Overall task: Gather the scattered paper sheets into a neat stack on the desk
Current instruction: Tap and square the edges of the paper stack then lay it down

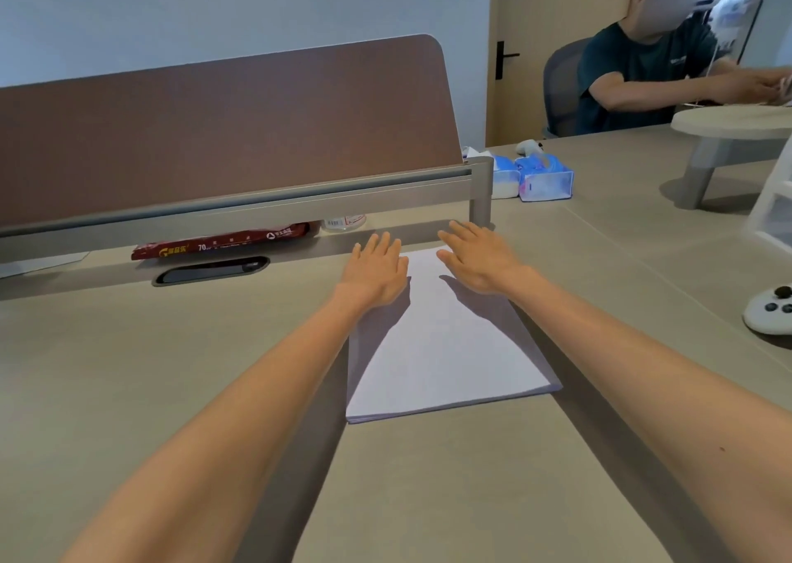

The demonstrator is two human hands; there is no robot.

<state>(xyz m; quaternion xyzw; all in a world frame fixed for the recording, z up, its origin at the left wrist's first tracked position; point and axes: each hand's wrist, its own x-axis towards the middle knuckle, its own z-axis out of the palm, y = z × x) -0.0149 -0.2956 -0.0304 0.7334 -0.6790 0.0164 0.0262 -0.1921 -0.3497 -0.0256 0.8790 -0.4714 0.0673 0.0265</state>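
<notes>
Sheets (445, 348) are lying gathered in one fairly even stack on the tabletop (171, 369), with the left hand (377, 269) and right hand (480, 258) resting at its far edge, fingers (465, 232) straight and slightly spread, gripping nothing, so only final squaring is seemingly remaining

Both arms reach forward. Left hand (377, 269) lies flat, fingers straight, at the paper stack's (445, 348) far-left corner. Right hand (478, 254) is likewise flat at its far-right corner.
</notes>
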